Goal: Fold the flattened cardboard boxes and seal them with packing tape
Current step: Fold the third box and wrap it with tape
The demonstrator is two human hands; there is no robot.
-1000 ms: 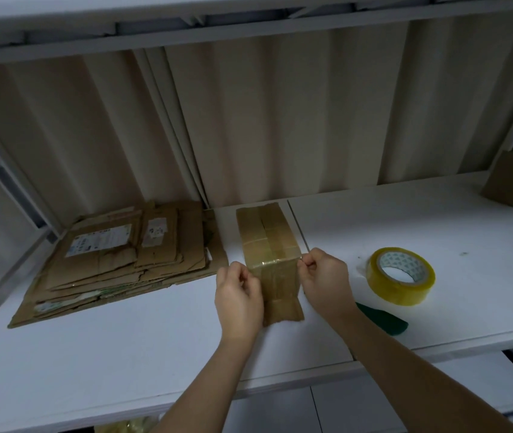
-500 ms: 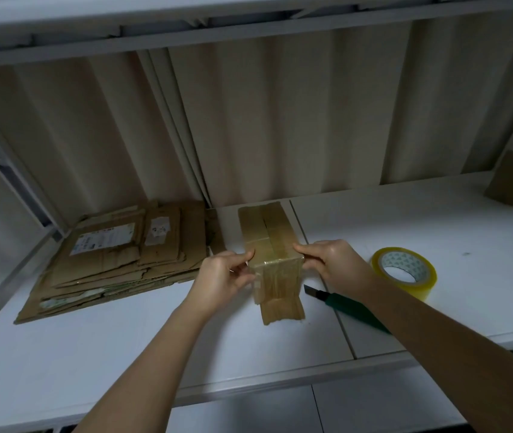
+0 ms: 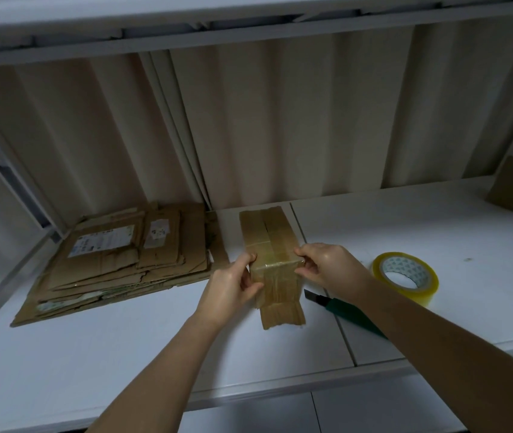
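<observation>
We have the small cardboard box (image 3: 272,242) standing on the white bench (image 3: 123,354) straight ahead of us, its long axis running away from us toward the curtain, so the end we work on is the near end. Both hands meet there. Our left hand (image 3: 230,292) grips the near left corner, thumb on the taped top edge and fingers curled against the side. Our right hand (image 3: 324,265) pinches the near right corner, fingers bent over the top edge. The hands sit level with each other, one at each side of the box, so neither is nearer; the box lies between them, not beside them.

Clear tape already runs along the top seam and down over the near face, and a loose cardboard flap (image 3: 281,314) sticks out on the bench below that face, toward us. We judge that the coming move is to press the tape down at this near end or turn the box, and either way it pivots on the corners we hold.

The tape roll (image 3: 405,278) lies to the right, well apart, with the green utility knife (image 3: 339,307) between it and the box. The stack of flattened boxes (image 3: 117,260) lies to the left.
</observation>
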